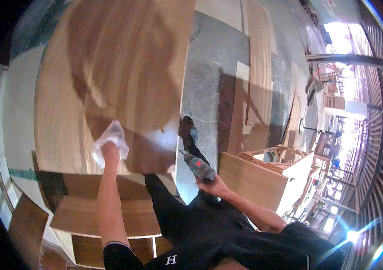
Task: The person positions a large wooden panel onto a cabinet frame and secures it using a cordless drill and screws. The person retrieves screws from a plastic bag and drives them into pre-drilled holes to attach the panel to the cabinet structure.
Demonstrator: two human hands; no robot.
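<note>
Left hand (109, 150) clutched crumpled translucent plastic (114, 133) over a broad wooden panel (61, 117), right hand (215, 186) gripped a power drill (198, 167), its bit near the panel's right edge.

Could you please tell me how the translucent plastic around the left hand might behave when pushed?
The translucent plastic is probably floppy, given its crumpled outline. Its see-through film suggests little weight. It may slide across the flat wooden panel below.

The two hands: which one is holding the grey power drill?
The right hand, gripping the grey power drill; the left hand instead is partly covered by crumpled whitish translucent sheeting.
</note>
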